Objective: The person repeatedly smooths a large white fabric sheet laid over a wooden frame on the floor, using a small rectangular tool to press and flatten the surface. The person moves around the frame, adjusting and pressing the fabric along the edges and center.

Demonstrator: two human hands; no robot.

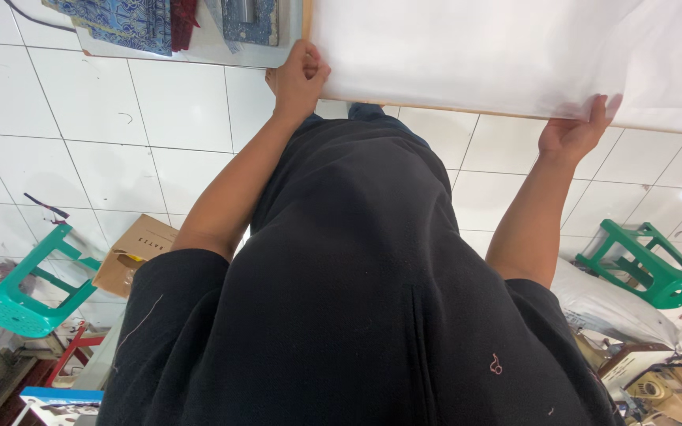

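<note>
A: Hands?
B: Left hand (300,75) is closed in a fist on the edge of the white cloth (475,51); right hand (574,130) is curled on the cloth's near edge, fingers partly hidden under it.
A: Cloth where?
B: Spread over the table (436,106), w/ only its wood edge seen.
A: Around?
B: Blue patterned fabric (132,24) lies left of the cloth. Two green stools (29,292) (641,264), a cardboard box (132,252) & a white sack (617,312) are seen on the tiled floor (80,150). Much is blocked by the black shirt (357,300).

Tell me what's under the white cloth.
A wooden table edge shows beneath the white cloth. Both hands, left and right, grip that edge. The tabletop itself is covered.
</note>
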